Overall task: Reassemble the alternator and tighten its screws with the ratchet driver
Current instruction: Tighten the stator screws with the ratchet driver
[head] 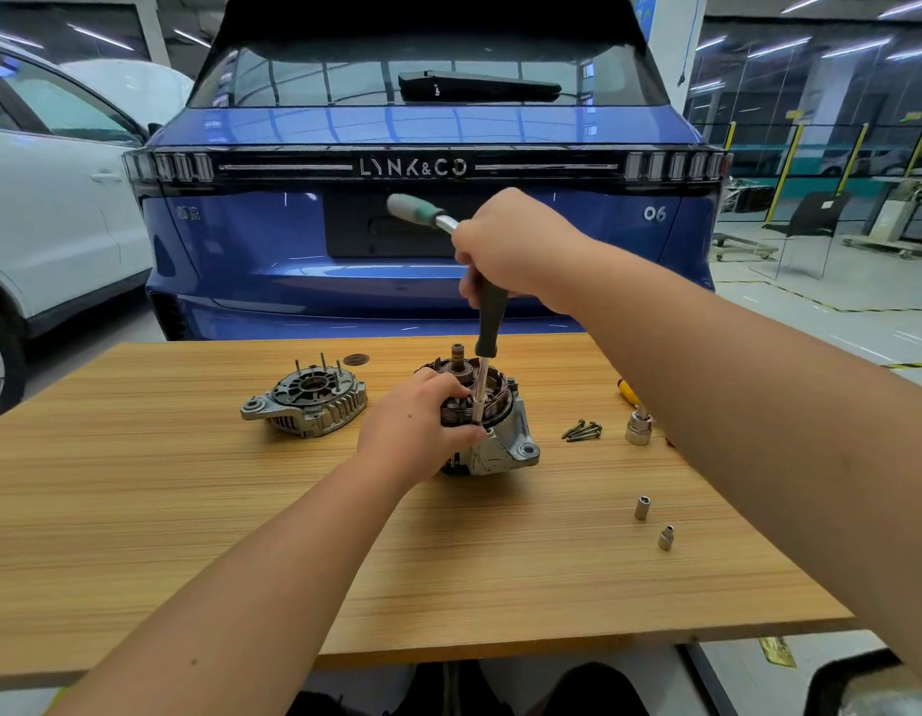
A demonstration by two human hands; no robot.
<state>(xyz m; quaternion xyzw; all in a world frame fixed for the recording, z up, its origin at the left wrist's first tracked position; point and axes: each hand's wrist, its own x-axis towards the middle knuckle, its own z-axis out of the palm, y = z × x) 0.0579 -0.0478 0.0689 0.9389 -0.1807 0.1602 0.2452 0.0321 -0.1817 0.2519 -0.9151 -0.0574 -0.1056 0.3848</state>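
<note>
Your right hand [510, 245] holds the ratchet driver [487, 323], its grip curled tight round the top of the dark handle, with the green-and-grey crossbar sticking out to the left above your knuckles. The driver stands nearly upright, and its thin metal shaft runs down to the near rim of the alternator [487, 421], where its tip meets the housing just beside your left thumb. Your left hand [417, 421] steadies the alternator from its left side, the grip wrapped round the copper windings and the silver body.

The alternator stands on the wooden surface [345, 550], about at its middle, shaft end up. Its loose end cover [306, 400] lies to the left of the alternator, well apart from it, studs pointing up. A small heap of screws [582, 431] lies to the right of the alternator, and a large socket [638, 428] stands just beyond them. Two small sockets [654, 521] stand nearer you, right of the alternator. Behind the alternator, past the surface's far edge, a blue car [422, 240] shows its tail.
</note>
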